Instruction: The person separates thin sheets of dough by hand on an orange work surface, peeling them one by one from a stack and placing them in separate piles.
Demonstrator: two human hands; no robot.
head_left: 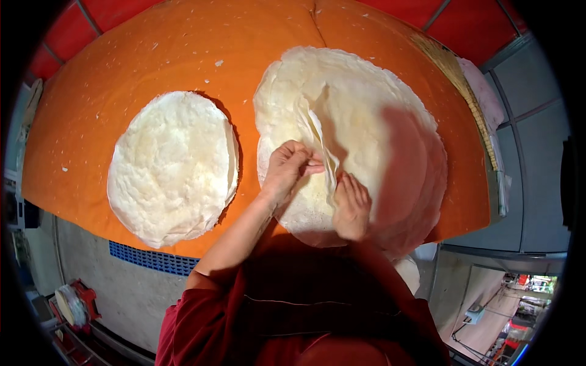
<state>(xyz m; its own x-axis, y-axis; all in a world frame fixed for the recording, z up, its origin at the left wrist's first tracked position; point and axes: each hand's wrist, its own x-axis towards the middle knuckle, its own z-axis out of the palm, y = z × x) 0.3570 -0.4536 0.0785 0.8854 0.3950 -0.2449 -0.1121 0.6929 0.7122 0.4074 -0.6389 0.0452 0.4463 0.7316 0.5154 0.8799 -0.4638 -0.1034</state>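
A wide pile of thin round flatbread sheets (366, 87) lies in front of me, its layers overlapping unevenly. Part of one thin sheet (316, 130) stands up from the pile as a narrow, wavy fold. My left hand (288, 169) pinches at the left side of this fold with thumb and fingers together. On the fold's near right side, my right hand (351, 206) grips the sheet with bent fingers; its thumb is mostly hidden. To the left rests a smaller stack of round sheets (171, 167), apart from the big pile.
An orange cloth (247, 27) with scattered crumbs covers the table. A straw broom (458, 82) lies along its right edge beside a plastic bag (480, 89). Below the near edge shows a blue plastic crate (153, 257). A red stool-like object (87, 299) stands lower left.
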